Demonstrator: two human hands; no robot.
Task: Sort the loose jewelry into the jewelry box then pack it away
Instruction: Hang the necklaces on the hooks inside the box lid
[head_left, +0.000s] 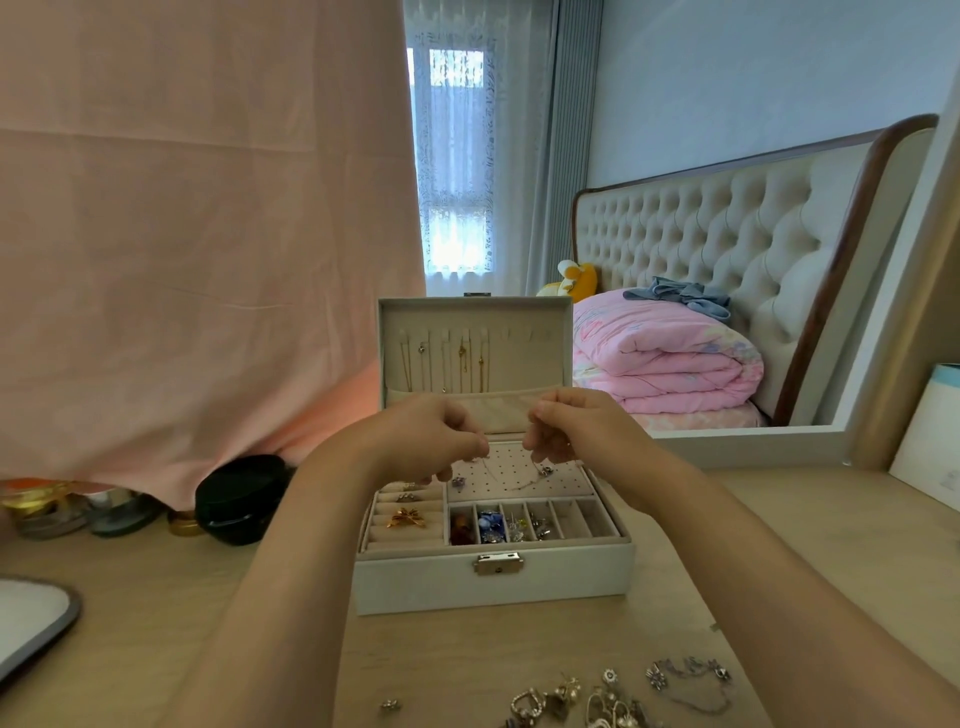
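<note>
A white jewelry box (493, 579) stands open on the wooden table, its lid (475, 353) upright with several thin chains hanging inside. My left hand (431, 436) and my right hand (576, 428) hover over the box's back section, each pinching an end of a thin silver necklace (519, 480) that droops between them, with a small pendant near the right hand. The tray holds a gold bow brooch (408, 518) on the ring rolls and beads in small compartments (491, 525). Loose jewelry (608, 696) lies on the table's near edge.
A black round case (241, 499) and small pots sit left of the box under a pink cloth (208, 234). A white tray (31, 623) lies at the left edge. A mirror frame (919, 291) stands to the right, reflecting a bed.
</note>
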